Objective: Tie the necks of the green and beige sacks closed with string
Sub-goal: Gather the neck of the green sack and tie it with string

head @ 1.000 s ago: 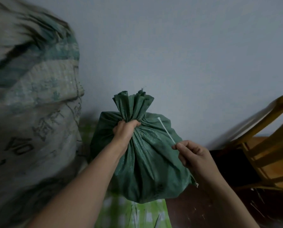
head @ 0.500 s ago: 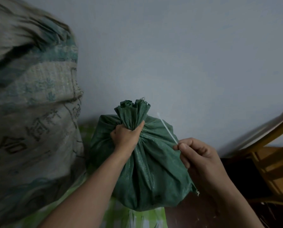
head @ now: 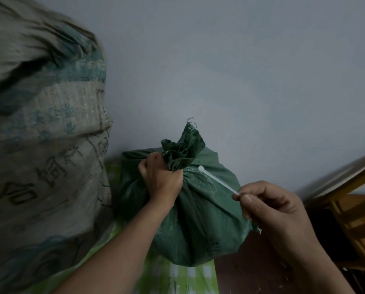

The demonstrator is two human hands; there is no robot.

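Observation:
A small green sack (head: 200, 219) stands in the middle against the wall, its mouth gathered into a bunched neck. My left hand (head: 162, 179) grips that neck just below the ruffled top. My right hand (head: 268, 204) pinches a thin white string (head: 217, 181) between thumb and fingertips; the string's free end points up and left toward the neck, lying over the sack's shoulder. A large beige sack (head: 41, 145) with teal print and dark lettering fills the left side, blurred.
A pale wall (head: 241, 71) rises directly behind the sacks. A green checked cloth (head: 190, 276) lies under the green sack. A yellow wooden chair (head: 351, 209) stands at the right over a dark reddish floor (head: 251, 272).
The view has dipped, so the green sack sits lower in frame. My left hand twisted the neck, which now leans right. My right hand keeps the string, its end now nearer the neck.

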